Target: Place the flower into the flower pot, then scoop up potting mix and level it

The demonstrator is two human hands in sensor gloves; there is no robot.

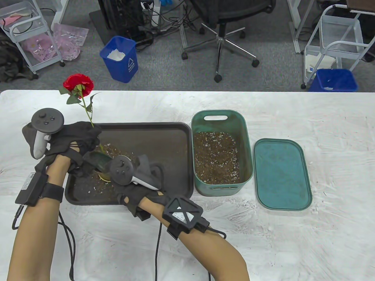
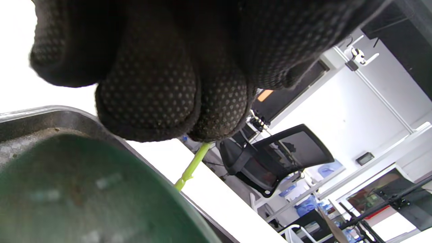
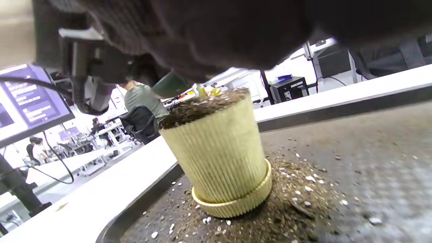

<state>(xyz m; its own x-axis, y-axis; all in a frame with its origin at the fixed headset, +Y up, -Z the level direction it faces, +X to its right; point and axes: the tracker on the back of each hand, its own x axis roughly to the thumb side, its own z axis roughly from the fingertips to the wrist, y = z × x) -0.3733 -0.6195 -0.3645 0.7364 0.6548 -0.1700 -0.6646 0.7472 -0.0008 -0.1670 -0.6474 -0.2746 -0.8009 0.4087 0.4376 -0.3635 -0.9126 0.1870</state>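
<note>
A red flower (image 1: 78,83) stands upright on a green stem (image 2: 192,167), which my left hand (image 1: 85,139) pinches between its fingertips (image 2: 148,111) just above the pot. The ribbed yellow pot (image 3: 219,152) sits on its saucer in the dark tray (image 1: 164,146), filled to the brim with potting mix. My right hand (image 1: 143,178) is at the pot's right and grips a green scoop (image 1: 98,160). The scoop's bowl (image 3: 168,86) lies over the pot's top. In the table view the pot (image 1: 103,176) is mostly hidden under the scoop and the right tracker.
Spilled mix lies around the pot on the tray. A green bin (image 1: 219,117) holding potting mix (image 1: 216,158) stands right of the tray, with its lid (image 1: 281,174) flat on the table beside it. Beyond the far edge are an office chair, blue bins and carts.
</note>
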